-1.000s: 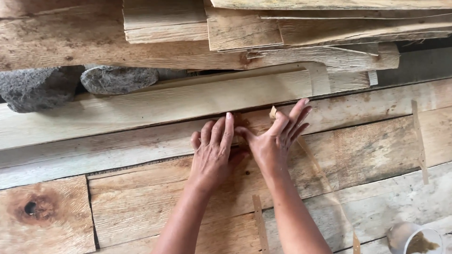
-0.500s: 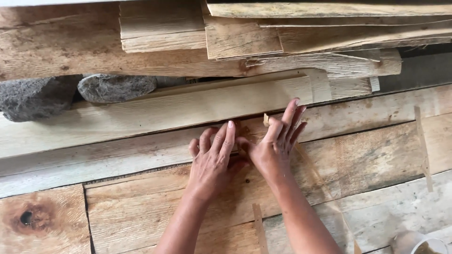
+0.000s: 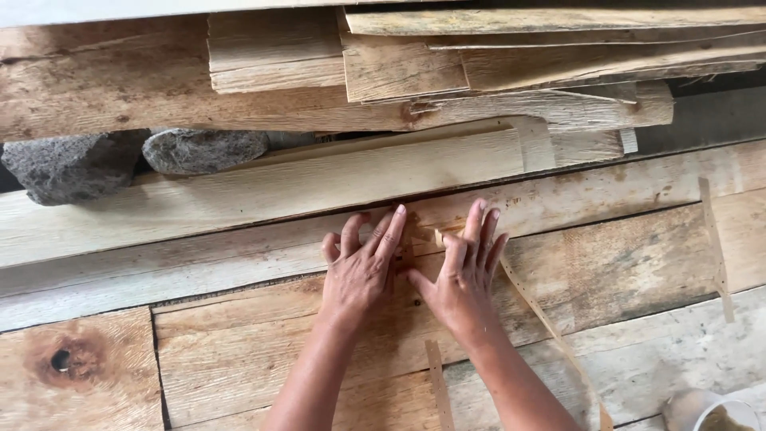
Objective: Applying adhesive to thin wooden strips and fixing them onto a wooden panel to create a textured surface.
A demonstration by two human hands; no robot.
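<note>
I am pressing my left hand (image 3: 361, 271) and right hand (image 3: 459, 279), fingers spread flat, on thin pale wooden strips (image 3: 533, 303) lying across the rough grey-brown plank tabletop (image 3: 239, 351). A round container (image 3: 722, 413) of brownish stuff is sitting at the lower right corner; two grey stones (image 3: 203, 150) are resting by stacked boards (image 3: 495, 64).

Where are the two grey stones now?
In the head view, the two grey stones lie at upper left, side by side beneath the stacked boards, well left of and above the left hand.
</note>
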